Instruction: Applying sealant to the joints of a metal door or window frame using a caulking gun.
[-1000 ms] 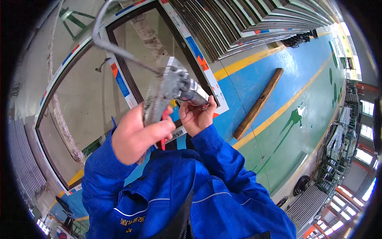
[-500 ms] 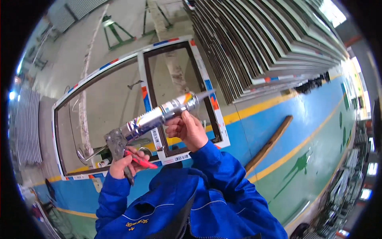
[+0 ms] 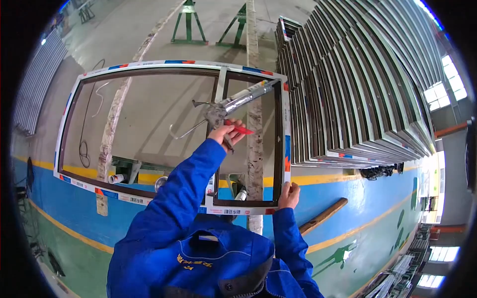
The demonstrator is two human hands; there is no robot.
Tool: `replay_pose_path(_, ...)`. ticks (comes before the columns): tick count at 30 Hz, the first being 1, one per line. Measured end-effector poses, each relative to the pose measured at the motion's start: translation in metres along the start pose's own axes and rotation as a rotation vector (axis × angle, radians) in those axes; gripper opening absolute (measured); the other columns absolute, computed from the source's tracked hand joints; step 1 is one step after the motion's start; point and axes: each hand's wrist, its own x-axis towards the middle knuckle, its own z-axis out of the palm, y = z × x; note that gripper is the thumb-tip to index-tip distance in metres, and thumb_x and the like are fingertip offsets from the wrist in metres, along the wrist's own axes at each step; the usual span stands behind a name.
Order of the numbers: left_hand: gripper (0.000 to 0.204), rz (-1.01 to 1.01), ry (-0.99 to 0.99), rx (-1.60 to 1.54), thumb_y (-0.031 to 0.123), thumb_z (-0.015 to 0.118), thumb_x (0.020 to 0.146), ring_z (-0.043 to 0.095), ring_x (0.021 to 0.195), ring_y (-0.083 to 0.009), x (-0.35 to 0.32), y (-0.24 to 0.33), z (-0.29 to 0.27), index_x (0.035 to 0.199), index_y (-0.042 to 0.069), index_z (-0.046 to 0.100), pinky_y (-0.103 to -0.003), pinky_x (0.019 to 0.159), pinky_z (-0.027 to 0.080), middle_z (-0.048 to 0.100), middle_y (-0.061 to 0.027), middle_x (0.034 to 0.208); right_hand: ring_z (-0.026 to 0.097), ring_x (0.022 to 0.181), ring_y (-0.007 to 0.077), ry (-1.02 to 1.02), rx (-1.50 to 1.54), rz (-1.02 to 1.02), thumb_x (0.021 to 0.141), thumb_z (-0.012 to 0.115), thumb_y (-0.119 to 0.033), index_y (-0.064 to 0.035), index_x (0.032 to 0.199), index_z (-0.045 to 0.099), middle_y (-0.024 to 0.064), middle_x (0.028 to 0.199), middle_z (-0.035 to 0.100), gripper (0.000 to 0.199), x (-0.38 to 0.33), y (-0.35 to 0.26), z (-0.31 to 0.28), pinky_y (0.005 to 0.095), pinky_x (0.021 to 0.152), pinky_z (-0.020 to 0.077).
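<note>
My left hand [image 3: 226, 135] is closed around the red-triggered handle of a caulking gun [image 3: 244, 99]. The gun's silvery barrel tilts up to the right. Its tip is over the far right corner of a large window frame [image 3: 171, 64], though whether it touches cannot be made out. The frame lies flat, brown inside with white, blue and orange protective tape, and a crossbar [image 3: 218, 89] divides it in two. At its near right corner, the fingers of my right hand [image 3: 289, 194] are curled on the edge.
Long support beams [image 3: 255, 149] run under the frame. A tall stack of similar frames [image 3: 357, 99] stands close on the right. Green trestles [image 3: 189, 25] are at the far side. A wooden bar [image 3: 323, 217] lies at right, and a white tube [image 3: 117, 179] sits below the frame's left part.
My left hand has carried the caulking gun right and away from me, to the frame's far right corner. My right hand has left the barrel and gripped the near right corner.
</note>
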Motion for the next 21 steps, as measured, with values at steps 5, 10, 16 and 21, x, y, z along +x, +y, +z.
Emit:
replay_pose_path(5,0.02,-0.049,0.047,0.009,0.0,0.053,0.084,0.058,0.108,-0.03,0.039,-0.011,-0.01,0.102,0.008,0.053,-0.048,0.094,0.049,0.061,-0.0121,0.111,0.06,0.082,0.0319,-0.025,-0.074,-0.1,0.087,0.06,-0.032,0.0021,0.105,0.055,0.019,0.093,0.061,0.038,-0.001,0.0,0.008,0.038,0.075,0.0476)
replay_pose_path(10,0.019,-0.028,0.081,-0.002,0.0,0.054,0.084,0.058,0.107,-0.0293,0.06,-0.015,-0.016,0.1,0.009,0.053,-0.048,0.093,0.049,0.061,-0.0118,0.11,0.061,0.081,0.0294,-0.04,-0.021,-0.003,0.088,0.06,-0.029,0.0016,0.101,0.055,0.0178,0.091,0.062,0.033,-0.002,-0.009,0.005,0.0365,0.073,0.048)
replay_pose_path(16,0.018,-0.03,0.086,-0.012,0.0,0.054,0.084,0.058,0.107,-0.0287,0.071,-0.015,-0.021,0.1,0.009,0.053,-0.048,0.092,0.049,0.061,-0.0115,0.109,0.059,0.076,0.0247,-0.032,-0.073,-0.002,0.087,0.061,-0.028,0.0016,0.098,0.055,0.0154,0.086,0.06,0.032,-0.003,-0.01,0.006,0.0347,0.072,0.048)
replay_pose_path(21,0.018,-0.034,0.048,-0.021,0.003,0.055,0.085,0.058,0.107,-0.0279,0.081,-0.017,-0.021,0.102,0.008,0.052,-0.048,0.091,0.05,0.061,-0.0116,0.108,0.057,0.074,0.0219,-0.041,0.033,-0.006,0.086,0.062,-0.027,0.001,0.097,0.055,0.0127,0.083,0.059,0.03,-0.003,-0.007,0.01,0.0334,0.07,0.0475)
